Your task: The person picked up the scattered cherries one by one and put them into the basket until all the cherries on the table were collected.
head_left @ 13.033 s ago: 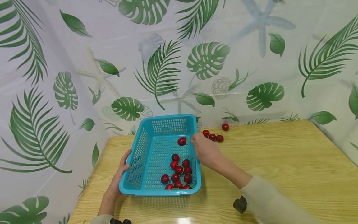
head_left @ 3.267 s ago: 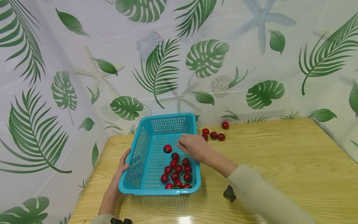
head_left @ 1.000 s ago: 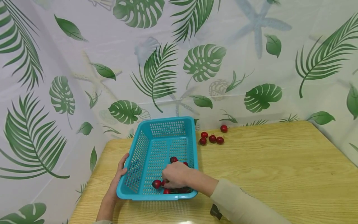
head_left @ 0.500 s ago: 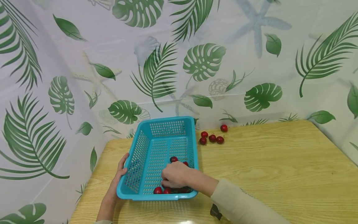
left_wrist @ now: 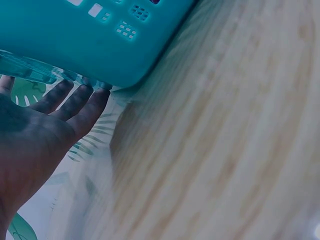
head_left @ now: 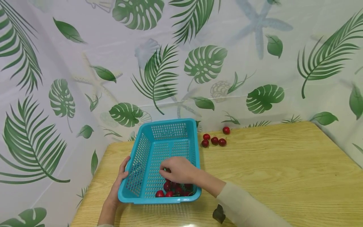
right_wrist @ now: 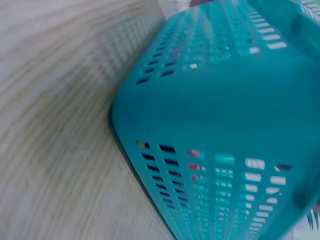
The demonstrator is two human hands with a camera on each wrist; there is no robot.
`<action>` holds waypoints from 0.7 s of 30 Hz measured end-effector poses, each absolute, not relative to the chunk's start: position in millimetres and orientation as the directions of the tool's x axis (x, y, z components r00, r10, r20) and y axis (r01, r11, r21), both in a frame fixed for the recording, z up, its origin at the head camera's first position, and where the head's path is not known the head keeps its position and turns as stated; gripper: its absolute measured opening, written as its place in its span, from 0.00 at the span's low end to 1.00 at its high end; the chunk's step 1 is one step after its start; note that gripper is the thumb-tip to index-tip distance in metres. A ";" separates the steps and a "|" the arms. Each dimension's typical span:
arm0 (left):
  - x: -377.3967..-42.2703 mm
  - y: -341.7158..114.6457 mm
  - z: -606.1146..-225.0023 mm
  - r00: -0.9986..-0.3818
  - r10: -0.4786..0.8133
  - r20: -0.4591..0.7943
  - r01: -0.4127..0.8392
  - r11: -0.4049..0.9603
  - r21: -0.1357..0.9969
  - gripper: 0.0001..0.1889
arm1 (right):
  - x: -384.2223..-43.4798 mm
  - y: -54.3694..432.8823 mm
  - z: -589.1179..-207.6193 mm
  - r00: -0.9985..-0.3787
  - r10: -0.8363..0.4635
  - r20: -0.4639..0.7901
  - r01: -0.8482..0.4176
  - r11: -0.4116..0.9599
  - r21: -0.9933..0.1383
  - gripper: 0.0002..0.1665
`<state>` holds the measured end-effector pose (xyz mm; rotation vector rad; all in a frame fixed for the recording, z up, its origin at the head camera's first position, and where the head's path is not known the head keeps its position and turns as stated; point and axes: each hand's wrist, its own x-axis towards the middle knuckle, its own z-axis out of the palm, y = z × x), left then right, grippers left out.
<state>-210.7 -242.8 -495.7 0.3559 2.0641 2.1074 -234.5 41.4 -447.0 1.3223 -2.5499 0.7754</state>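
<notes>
A blue plastic basket (head_left: 170, 148) with holed walls rests on the wooden table. My left hand (head_left: 117, 181) is at its left side; in the left wrist view, extended fingers (left_wrist: 90, 107) rest against the outer wall. Inside the basket, my right hand (head_left: 178, 170) hovers with curled fingers over the cherries. Something dark red shows between its thumb and index finger; I cannot tell whether it is pinched. Several red cherries (head_left: 169, 194) lie at the front right of the basket, partly hidden by this hand. The right wrist view shows the basket's outer corner (right_wrist: 200, 115).
Several loose cherries (head_left: 214, 141) lie on the table (head_left: 269, 170) right behind the basket's right rim, one of them farther back. A white cloth (head_left: 241, 37) printed with green leaves hangs behind and along the left side of the table.
My right hand came down among the cherries, shifted one toward the basket's front wall, then rose slightly and moved back. The cherry alone mid-basket earlier no longer shows there. My left hand stays at the basket.
</notes>
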 end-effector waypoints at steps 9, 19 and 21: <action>-212.1 -241.0 -496.5 -0.960 0.274 0.052 0.041 -0.046 0.998 0.31 | -247.4 74.4 -443.2 -0.580 -0.462 0.671 -0.807 0.438 -0.396 0.05; -207.2 -244.0 -494.7 -0.954 0.301 0.013 -0.012 -0.081 0.997 0.30 | -272.4 138.6 -458.7 -0.575 -0.130 0.808 -0.718 0.555 -0.421 0.04; -207.1 -244.2 -493.9 -0.953 0.301 0.014 -0.010 -0.079 0.997 0.31 | -277.1 151.9 -461.4 -0.599 -0.080 0.797 -0.680 0.576 -0.453 0.04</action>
